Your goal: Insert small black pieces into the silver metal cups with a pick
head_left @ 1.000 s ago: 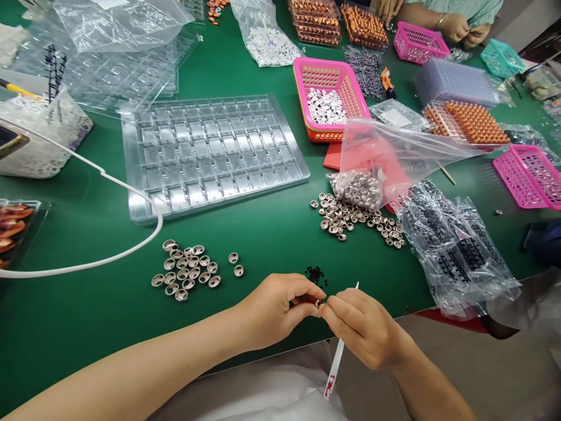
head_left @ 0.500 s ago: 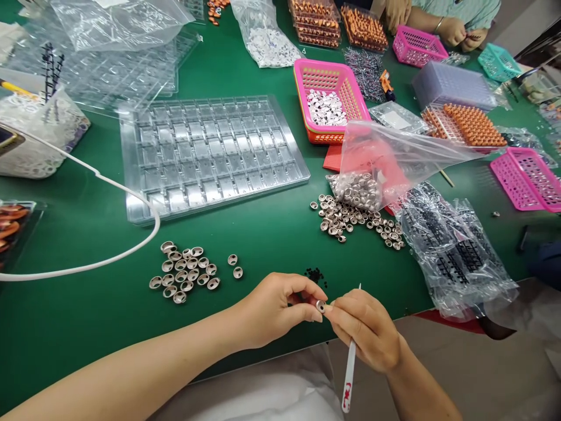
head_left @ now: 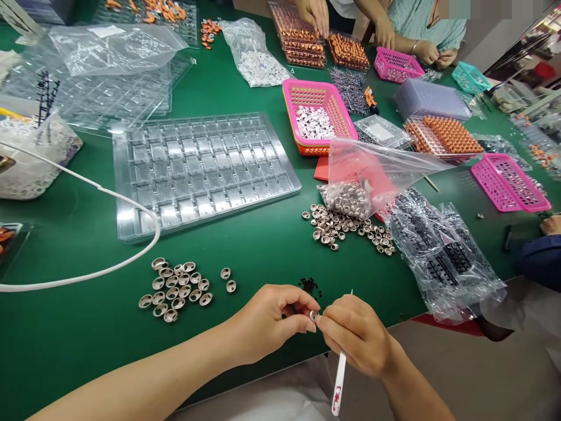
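Note:
Thumb and fingers of my left hand [head_left: 280, 316] pinch a small silver cup-shaped part [head_left: 313, 316] with a dark hole in it. My right hand [head_left: 357, 333] meets it from the other side, its fingertips touching the part. White tweezers [head_left: 338, 386] with red marks lie in the right hand's grip, their thin tip pointing up and away. Just beyond my hands is a little pile of tiny black pieces [head_left: 309, 285]. Several similar silver parts [head_left: 177, 292] lie in a group on the left, with two more apart from it. A larger heap of them [head_left: 328, 225] spreads farther back.
A clear compartment tray [head_left: 205, 169] lies mid-table. Behind the heap are a bag of silver parts [head_left: 350, 196] and a pink basket [head_left: 287, 111] with white pieces. A white cable [head_left: 109, 269] curves at left. Other people's hands [head_left: 313, 14] work at the far side.
The view has shifted slightly, so more of the far side shows. Another person's hand now reaches over the stacked orange trays. My hands keep their hold on the silver part and tweezers.

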Demonstrator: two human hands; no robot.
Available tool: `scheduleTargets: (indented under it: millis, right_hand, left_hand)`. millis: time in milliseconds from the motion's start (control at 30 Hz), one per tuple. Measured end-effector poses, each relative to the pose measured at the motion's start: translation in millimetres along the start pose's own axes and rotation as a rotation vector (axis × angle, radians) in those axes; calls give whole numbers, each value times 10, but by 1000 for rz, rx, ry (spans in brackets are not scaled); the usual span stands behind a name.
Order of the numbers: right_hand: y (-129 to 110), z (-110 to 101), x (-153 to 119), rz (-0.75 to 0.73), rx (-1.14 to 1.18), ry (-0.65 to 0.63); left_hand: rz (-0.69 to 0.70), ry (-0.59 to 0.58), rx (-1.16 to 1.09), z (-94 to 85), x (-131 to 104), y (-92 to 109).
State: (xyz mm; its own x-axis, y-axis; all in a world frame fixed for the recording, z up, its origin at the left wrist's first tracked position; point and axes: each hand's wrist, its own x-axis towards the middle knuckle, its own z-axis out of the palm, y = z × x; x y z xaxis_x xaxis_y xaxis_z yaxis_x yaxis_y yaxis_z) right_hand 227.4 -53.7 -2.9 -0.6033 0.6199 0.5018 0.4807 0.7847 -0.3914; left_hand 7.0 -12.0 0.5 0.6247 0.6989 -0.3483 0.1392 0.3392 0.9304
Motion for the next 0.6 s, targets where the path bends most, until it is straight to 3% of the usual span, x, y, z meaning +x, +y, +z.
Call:
scheduleTargets:
  millis: [300, 600]
  right_hand:
    - [-10, -57, 16, -74, 45, -113]
    - [-24, -64, 37, -93, 81, -85]
  left_hand:
    - [186, 14, 167, 4, -41, -21]
    - [253, 48, 209, 34, -70, 6]
